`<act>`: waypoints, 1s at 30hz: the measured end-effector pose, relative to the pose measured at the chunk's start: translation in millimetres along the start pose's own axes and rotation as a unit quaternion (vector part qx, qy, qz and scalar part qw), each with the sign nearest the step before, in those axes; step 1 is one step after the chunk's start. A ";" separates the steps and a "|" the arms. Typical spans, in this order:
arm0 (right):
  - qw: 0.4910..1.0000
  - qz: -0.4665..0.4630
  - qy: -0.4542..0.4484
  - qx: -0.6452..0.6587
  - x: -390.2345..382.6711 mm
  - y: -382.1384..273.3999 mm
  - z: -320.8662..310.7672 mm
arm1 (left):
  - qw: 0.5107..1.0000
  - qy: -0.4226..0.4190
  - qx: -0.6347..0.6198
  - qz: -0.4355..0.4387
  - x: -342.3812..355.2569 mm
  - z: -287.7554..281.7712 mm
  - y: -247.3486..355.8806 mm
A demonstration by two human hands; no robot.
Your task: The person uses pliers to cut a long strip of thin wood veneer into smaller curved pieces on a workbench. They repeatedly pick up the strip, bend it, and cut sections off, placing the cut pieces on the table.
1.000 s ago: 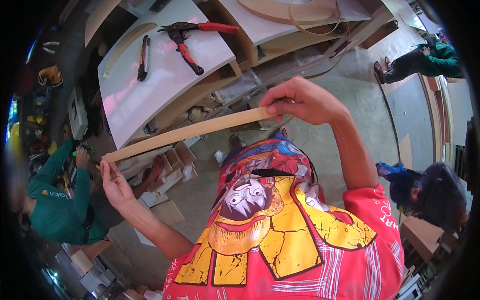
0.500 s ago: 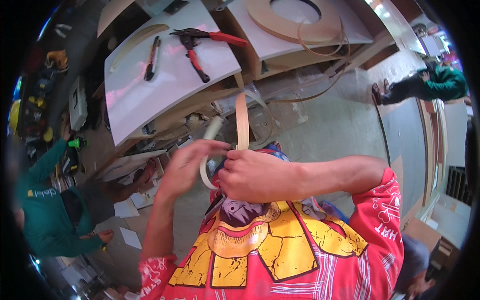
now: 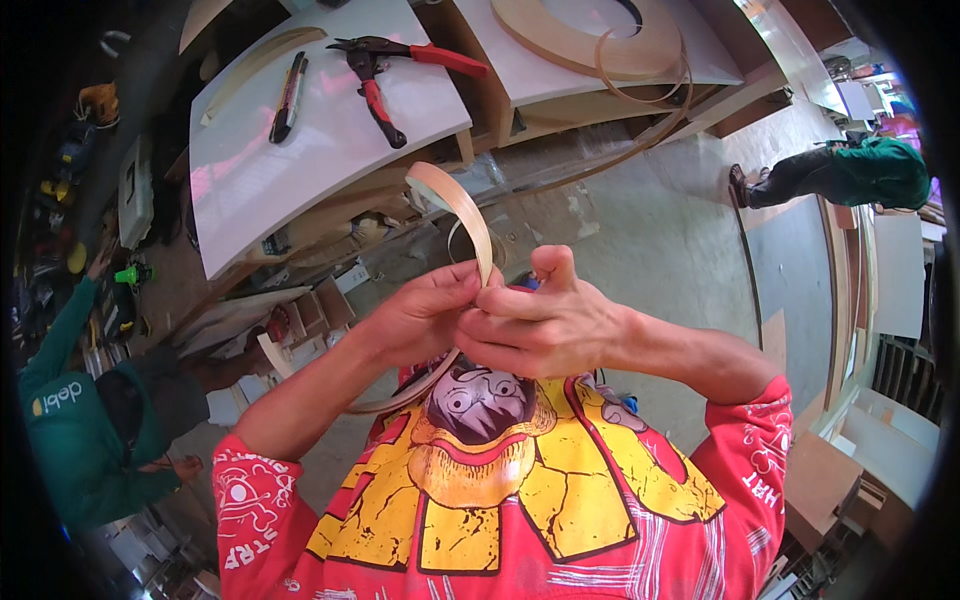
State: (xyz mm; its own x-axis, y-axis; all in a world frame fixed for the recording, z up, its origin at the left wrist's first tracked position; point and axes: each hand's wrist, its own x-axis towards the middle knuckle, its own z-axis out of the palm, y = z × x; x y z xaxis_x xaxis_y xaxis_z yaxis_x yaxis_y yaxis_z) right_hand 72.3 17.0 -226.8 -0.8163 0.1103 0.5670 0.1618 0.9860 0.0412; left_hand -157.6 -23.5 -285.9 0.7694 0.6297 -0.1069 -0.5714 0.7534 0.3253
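Note:
In front of my chest both hands meet on a thin wood-grain edge banding strip [image 3: 468, 215]. Its upper end curls up and away from me, and a further length bends down below my hands and out to the left. My left hand [image 3: 425, 312] pinches the strip between thumb and fingers. Beside it, my right hand [image 3: 545, 320] is closed against the same spot with its fingers curled; its exact grip is partly hidden. On the white panel [image 3: 330, 150] beyond lie red-handled snips [image 3: 370, 92] and a utility knife [image 3: 287, 98].
A large roll of edge banding [image 3: 560, 50] lies on another white-topped piece, its loose end looping to the floor. A cut strip [image 3: 262, 62] rests near the knife. One person in green [image 3: 75, 430] is at left, another [image 3: 850, 180] stands far right. Boards [image 3: 790, 270] line the right side.
My left hand has closed in on the strip beside my right hand. The strip's upper end has tipped left and now curls. My right hand has shifted slightly right, its fingers rearranged.

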 end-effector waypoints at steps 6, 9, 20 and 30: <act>0.999 0.016 0.023 0.022 -8.1 0.9 4.2 | 0.995 0.095 -0.017 0.034 17.3 14.9 -13.9; 0.999 0.026 0.017 0.041 -12.9 2.1 6.2 | 0.989 0.118 -0.046 0.080 17.5 14.8 -22.0; 0.993 0.020 -0.014 0.112 -3.9 11.2 5.0 | 0.975 0.130 -0.125 0.129 12.9 16.5 -35.5; 0.964 0.079 -0.001 0.254 33.3 27.2 -3.0 | 0.937 0.326 -0.010 0.124 4.4 15.5 -14.6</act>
State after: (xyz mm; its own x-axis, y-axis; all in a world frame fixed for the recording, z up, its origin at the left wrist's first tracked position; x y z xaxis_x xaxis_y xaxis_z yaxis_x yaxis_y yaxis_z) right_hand 51.1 47.1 -204.4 -0.8051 0.2630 0.5316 -0.0080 0.8914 -0.4531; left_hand -141.5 -34.7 -276.6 0.2789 0.7629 -0.5832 -0.7198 0.5681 0.3989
